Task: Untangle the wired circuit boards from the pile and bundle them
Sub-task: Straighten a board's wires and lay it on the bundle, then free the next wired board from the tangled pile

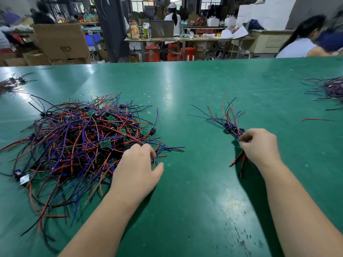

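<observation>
Sprawling on green table: wire pile, bundle; boxes behind.

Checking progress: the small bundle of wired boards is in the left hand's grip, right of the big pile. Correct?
No. The head view shows the small bundle in the grip of the right hand, right of the big pile; the left hand is at that pile's edge.

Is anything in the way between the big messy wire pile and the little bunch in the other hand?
Nothing visible. Only bare green table lies between the tangled pile of red, blue and black wired boards at the left hand and the small wire bundle the right hand grips.
</observation>
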`<state>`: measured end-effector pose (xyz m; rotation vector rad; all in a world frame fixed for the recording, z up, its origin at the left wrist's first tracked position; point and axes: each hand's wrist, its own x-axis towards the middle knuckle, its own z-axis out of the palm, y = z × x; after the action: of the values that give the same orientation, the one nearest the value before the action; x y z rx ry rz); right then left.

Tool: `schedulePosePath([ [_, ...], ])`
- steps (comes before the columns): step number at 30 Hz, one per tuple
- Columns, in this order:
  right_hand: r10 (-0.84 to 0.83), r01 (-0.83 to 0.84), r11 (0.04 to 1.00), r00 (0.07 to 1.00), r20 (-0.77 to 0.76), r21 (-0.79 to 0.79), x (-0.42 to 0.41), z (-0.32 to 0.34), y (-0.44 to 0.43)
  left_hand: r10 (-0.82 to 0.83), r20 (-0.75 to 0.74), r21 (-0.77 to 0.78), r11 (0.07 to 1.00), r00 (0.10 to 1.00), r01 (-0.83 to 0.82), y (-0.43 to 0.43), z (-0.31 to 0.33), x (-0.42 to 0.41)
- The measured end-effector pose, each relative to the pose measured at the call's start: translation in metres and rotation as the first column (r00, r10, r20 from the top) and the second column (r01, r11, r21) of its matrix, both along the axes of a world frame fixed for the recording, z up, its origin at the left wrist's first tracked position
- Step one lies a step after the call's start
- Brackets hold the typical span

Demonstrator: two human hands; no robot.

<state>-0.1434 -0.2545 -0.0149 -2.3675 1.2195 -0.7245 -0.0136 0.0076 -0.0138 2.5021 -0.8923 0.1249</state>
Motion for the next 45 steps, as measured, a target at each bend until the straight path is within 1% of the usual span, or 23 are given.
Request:
schedulePosePath([
  [3,-0.010,0.008,1.000,0.989,-0.148,-0.015,0.001,-0.006,0.000,0.118,0.021,0.202,0.972,0.993,-0.120,0.006,0.001,0.003],
  [6,-0.052,0.029,0.994,0.972,-0.229,-0.102,0.003,-0.004,0.007,0.147,0.008,0.268,0.953,0.989,-0.144,0.009,0.005,0.008],
  [8,-0.020,0.001,0.993,0.988,-0.156,-0.119,0.005,-0.002,0.013,0.129,-0.034,0.271,0.956,0.991,-0.115,0.009,0.007,0.009],
  [11,0.158,-0.149,0.984,0.982,0.101,-0.093,0.008,0.003,0.035,0.090,-0.064,0.241,0.968,0.994,-0.072,0.008,0.006,0.010],
  [13,0.244,-0.256,0.966,0.949,0.197,0.034,0.014,0.006,0.055,0.017,-0.102,0.100,0.995,0.995,-0.006,0.005,0.004,0.010],
  [14,0.286,-0.330,0.930,0.927,0.242,0.164,0.016,0.007,0.065,-0.024,-0.142,-0.030,0.999,0.990,0.020,0.002,0.004,0.007],
  [15,0.324,-0.413,0.853,0.899,0.296,0.320,0.018,0.008,0.076,-0.075,-0.207,-0.194,0.980,0.976,0.034,-0.001,0.005,0.004],
  [16,0.351,-0.490,0.736,0.866,0.356,0.467,0.021,0.009,0.085,-0.151,-0.302,-0.371,0.928,0.941,0.030,-0.005,0.007,0.000],
  [17,0.369,-0.549,0.608,0.835,0.407,0.574,0.022,0.011,0.094,-0.257,-0.404,-0.524,0.852,0.878,0.008,-0.008,0.009,-0.004],
  [18,0.376,-0.588,0.496,0.809,0.452,0.639,0.023,0.011,0.101,-0.365,-0.474,-0.624,0.781,0.801,-0.013,-0.010,0.011,-0.009],
  [19,0.361,-0.618,0.397,0.785,0.504,0.678,0.024,0.012,0.106,-0.453,-0.489,-0.678,0.735,0.746,0.002,-0.011,0.011,-0.012],
  [20,0.325,-0.641,0.311,0.765,0.555,0.701,0.026,0.012,0.109,-0.515,-0.465,-0.697,0.715,0.720,0.061,-0.011,0.010,-0.015],
  [22,0.212,-0.657,0.212,0.754,0.622,0.724,0.029,0.013,0.113,-0.594,-0.410,-0.681,0.704,0.692,0.201,-0.013,0.005,-0.020],
  [24,0.079,-0.640,0.216,0.764,0.640,0.738,0.032,0.015,0.112,-0.622,-0.398,-0.645,0.712,0.674,0.277,-0.014,0.000,-0.024],
  [27,-0.194,-0.610,0.188,0.745,0.638,0.770,0.030,0.019,0.101,-0.618,-0.336,-0.557,0.739,0.711,0.380,-0.015,-0.005,-0.027],
  [29,-0.235,-0.606,0.169,0.741,0.629,0.777,0.026,0.021,0.095,-0.607,-0.297,-0.491,0.759,0.737,0.427,-0.013,-0.007,-0.026],
  [32,-0.084,-0.618,0.268,0.749,0.657,0.739,0.023,0.019,0.093,-0.617,-0.298,-0.459,0.762,0.728,0.457,-0.012,-0.006,-0.026],
  [34,-0.038,-0.651,0.280,0.726,0.686,0.705,0.023,0.019,0.095,-0.631,-0.305,-0.497,0.744,0.714,0.446,-0.012,-0.003,-0.028],
  [36,-0.033,-0.696,0.246,0.689,0.724,0.675,0.023,0.019,0.097,-0.598,-0.347,-0.595,0.736,0.722,0.323,-0.015,0.002,-0.028],
  [38,0.009,-0.738,0.243,0.650,0.760,0.629,0.023,0.018,0.100,-0.545,-0.453,-0.684,0.720,0.705,0.117,-0.018,0.006,-0.027],
  [41,0.211,-0.782,0.345,0.604,0.769,0.519,0.022,0.016,0.109,-0.525,-0.579,-0.720,0.688,0.625,-0.089,-0.020,0.009,-0.025],
  [43,0.342,-0.792,0.416,0.591,0.730,0.446,0.021,0.014,0.113,-0.537,-0.623,-0.715,0.686,0.569,-0.135,-0.018,0.011,-0.023],
  [45,0.433,-0.801,0.449,0.583,0.687,0.396,0.020,0.014,0.115,-0.561,-0.646,-0.711,0.688,0.518,-0.142,-0.016,0.011,-0.022],
])
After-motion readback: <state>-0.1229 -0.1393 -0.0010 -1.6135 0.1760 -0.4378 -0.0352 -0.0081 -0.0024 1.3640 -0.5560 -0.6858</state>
